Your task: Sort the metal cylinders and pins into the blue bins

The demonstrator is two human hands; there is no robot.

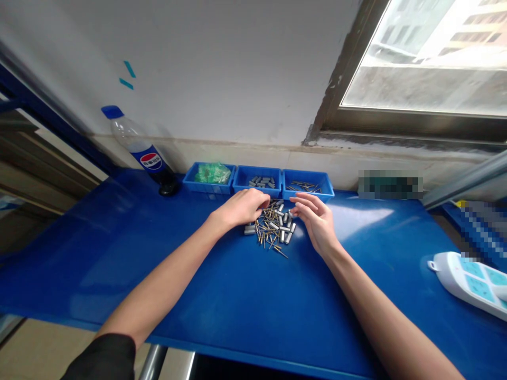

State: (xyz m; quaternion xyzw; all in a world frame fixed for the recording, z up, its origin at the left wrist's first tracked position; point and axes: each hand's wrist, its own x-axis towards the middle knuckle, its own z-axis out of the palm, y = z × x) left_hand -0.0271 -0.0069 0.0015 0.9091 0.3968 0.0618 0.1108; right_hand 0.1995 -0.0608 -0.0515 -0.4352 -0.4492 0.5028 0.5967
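two hands (pixel 246 206) (pixel 320 224) flank loose metal pieces (pixel 274 225), blue bins (pixel 206 187) behind

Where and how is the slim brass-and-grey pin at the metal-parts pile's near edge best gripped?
Probably pinch the pin by its thin grey end, coming from the near right: that end juts clear of the metal-parts pile over the blue table.

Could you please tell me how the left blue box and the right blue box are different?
Contents: the left box holds green plastic; the right box holds thin metal pins.
Filling: the left box looks fuller, while in the right box the pins lie low.
Place: the left box is nearer the bottle, the right box nearer the right hand.
Both are blue, open-topped and stand by the wall.
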